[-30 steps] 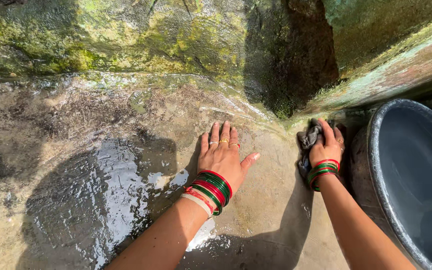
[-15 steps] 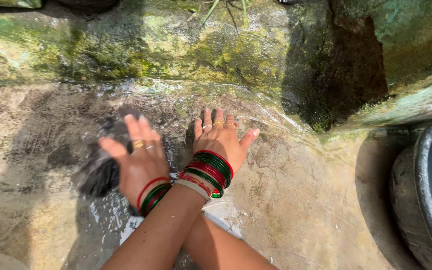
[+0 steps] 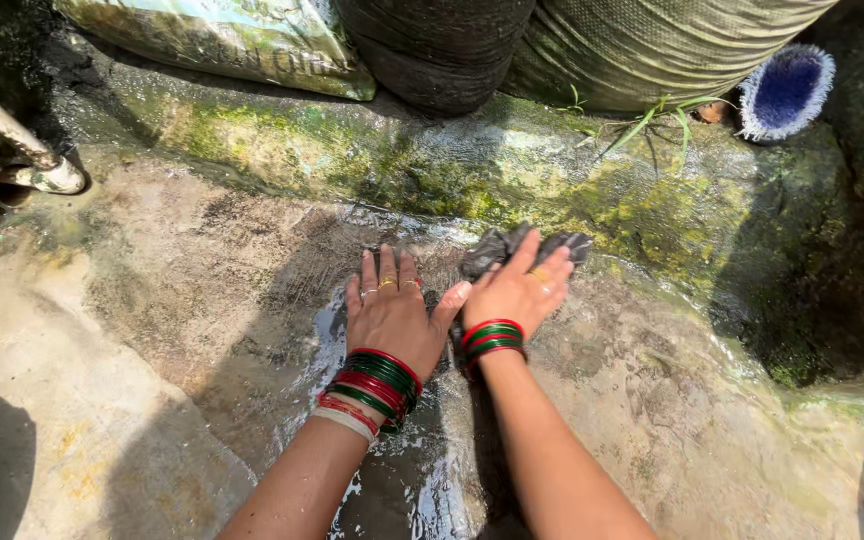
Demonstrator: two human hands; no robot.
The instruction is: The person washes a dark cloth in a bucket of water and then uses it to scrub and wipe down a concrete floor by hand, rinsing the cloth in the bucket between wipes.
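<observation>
Scrubbing this wet stone floor [image 3: 202, 300] goes best with firm, even pressure along the mossy ledge [image 3: 372, 160] near the frame's centre. The right hand [image 3: 519, 292] presses a dark rag [image 3: 512, 248] against the floor, fingers curled loosely over it. The left hand [image 3: 389, 313] lies flat and fully spread on the wet stone just beside it, holding nothing, bracing the body.
</observation>
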